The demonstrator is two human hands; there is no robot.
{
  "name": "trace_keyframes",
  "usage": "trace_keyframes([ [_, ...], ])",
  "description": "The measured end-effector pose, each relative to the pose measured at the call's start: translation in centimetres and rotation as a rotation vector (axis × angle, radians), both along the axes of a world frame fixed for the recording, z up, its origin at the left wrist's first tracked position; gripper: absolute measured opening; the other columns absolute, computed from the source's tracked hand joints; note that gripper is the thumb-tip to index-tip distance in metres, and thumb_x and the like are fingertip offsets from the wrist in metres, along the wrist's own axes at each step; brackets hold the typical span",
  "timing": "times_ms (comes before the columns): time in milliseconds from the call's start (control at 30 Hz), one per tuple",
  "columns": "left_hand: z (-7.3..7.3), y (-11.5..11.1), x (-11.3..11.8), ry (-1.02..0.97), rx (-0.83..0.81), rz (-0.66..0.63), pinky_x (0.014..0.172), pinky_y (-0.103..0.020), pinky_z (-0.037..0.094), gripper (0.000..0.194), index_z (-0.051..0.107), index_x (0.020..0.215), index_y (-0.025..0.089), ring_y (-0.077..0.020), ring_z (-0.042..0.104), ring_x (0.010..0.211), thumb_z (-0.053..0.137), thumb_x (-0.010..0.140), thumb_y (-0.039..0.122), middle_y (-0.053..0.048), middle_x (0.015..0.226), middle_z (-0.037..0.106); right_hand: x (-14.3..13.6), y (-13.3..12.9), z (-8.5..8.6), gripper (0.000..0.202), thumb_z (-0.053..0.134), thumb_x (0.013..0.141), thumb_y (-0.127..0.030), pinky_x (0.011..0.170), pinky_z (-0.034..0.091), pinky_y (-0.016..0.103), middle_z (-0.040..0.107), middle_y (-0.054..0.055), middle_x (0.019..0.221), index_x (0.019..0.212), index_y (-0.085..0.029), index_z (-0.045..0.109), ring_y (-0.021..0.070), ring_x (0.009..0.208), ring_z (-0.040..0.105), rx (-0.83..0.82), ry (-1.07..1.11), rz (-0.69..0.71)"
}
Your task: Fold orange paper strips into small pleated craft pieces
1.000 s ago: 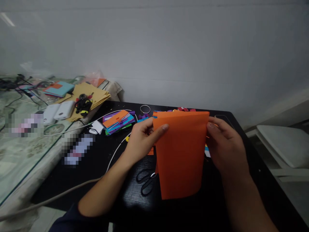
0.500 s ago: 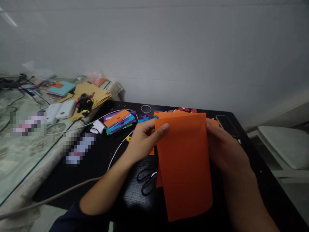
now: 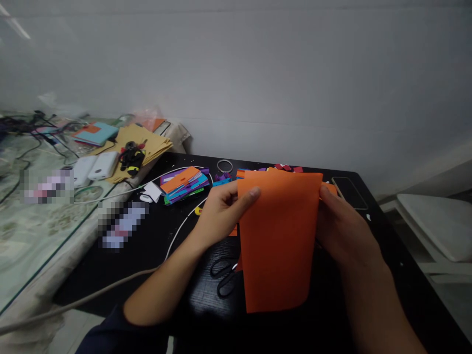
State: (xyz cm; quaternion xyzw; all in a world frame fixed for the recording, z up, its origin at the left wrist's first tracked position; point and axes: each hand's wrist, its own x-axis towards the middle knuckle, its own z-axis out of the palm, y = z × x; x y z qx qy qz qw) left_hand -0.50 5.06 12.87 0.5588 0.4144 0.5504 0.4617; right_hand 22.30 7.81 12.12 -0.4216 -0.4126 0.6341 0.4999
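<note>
A sheet of orange paper hangs upright between my hands, its lower edge slightly curved. My left hand pinches the upper left edge, thumb on the near face and fingers behind. At the upper right edge my right hand grips the same sheet; most of its fingers are hidden behind the paper. Black-handled scissors lie on the table just left of the sheet, their blades covered by it. Behind the paper, colourful paper pieces show in part.
On the black table are a stack of coloured paper pieces, a metal ring, a phone and a white cable. Brown envelopes and white devices lie on the left surface. A pale chair stands at right.
The orange sheet's lower end has swung up and left, away from me, while its top edge has shifted slightly right. Both hands keep their hold.
</note>
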Motion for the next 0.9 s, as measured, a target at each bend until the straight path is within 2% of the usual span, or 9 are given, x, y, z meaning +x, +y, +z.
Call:
trace_keyframes([
  [133,-0.1,0.0,0.0,0.022,-0.019,0.005,0.068,-0.03,0.058,0.033,0.08,0.095,0.021,-0.0187,0.071,0.08,0.071,0.093,0.053,-0.006,0.092,0.08,0.0,0.1,-0.1,0.022,0.061,0.101,-0.049,0.08,0.065,0.04,0.079,0.001,0.114,0.106,-0.035,0.078,0.0257,0.103,0.076,0.068,-0.061,0.006],
  [300,-0.1,-0.1,0.0,0.034,-0.031,0.02,0.067,-0.03,0.058,0.036,0.08,0.094,0.021,-0.0192,0.071,0.079,0.072,0.092,0.056,-0.007,0.092,0.08,0.2,0.0,-0.1,0.028,0.06,0.1,-0.054,0.082,0.065,0.043,0.079,0.002,0.119,0.11,-0.033,0.077,0.0296,0.112,0.074,0.085,-0.13,0.011],
  [433,0.0,0.0,0.0,0.02,-0.034,0.015,0.069,-0.03,0.058,0.034,0.08,0.095,0.021,-0.0191,0.071,0.08,0.073,0.091,0.054,-0.007,0.095,0.08,0.2,0.0,0.0,0.028,0.065,0.097,-0.053,0.083,0.065,0.043,0.079,0.003,0.117,0.11,-0.033,0.078,0.0305,0.111,0.074,0.064,-0.097,-0.022],
  [633,0.0,0.1,0.1,0.033,-0.031,0.066,0.065,-0.028,0.057,0.031,0.079,0.094,0.019,-0.0192,0.07,0.078,0.075,0.09,0.05,-0.006,0.088,0.078,-0.2,-0.2,0.0,0.029,0.059,0.101,-0.05,0.082,0.063,0.042,0.078,0.005,0.113,0.11,-0.031,0.078,0.0289,0.107,0.074,0.112,-0.035,0.013],
  [733,-0.2,0.3,0.2,0.065,-0.033,0.075,0.063,-0.027,0.053,0.033,0.078,0.092,0.018,-0.0177,0.067,0.074,0.075,0.089,0.051,-0.005,0.086,0.076,-0.4,-0.3,0.0,0.031,0.058,0.101,-0.052,0.085,0.062,0.041,0.077,0.006,0.119,0.112,-0.029,0.077,0.0288,0.11,0.072,0.143,-0.063,0.024],
  [833,-0.6,0.4,0.2,0.111,-0.017,0.096,0.06,-0.027,0.049,0.034,0.075,0.086,0.018,-0.0153,0.061,0.068,0.074,0.09,0.051,-0.004,0.08,0.072,-0.5,-0.4,-0.1,0.029,0.064,0.098,-0.049,0.092,0.062,0.043,0.075,0.006,0.122,0.119,-0.03,0.071,0.0287,0.116,0.071,0.193,-0.116,0.075],
  [900,-1.0,0.5,0.2,0.138,0.006,0.125,0.057,-0.026,0.046,0.033,0.073,0.082,0.018,-0.0142,0.057,0.064,0.074,0.09,0.05,-0.003,0.076,0.069,-0.7,-0.5,-0.3,0.037,0.075,0.092,-0.045,0.097,0.061,0.043,0.074,0.005,0.124,0.126,-0.032,0.065,0.0277,0.117,0.07,0.241,-0.145,0.052],
])
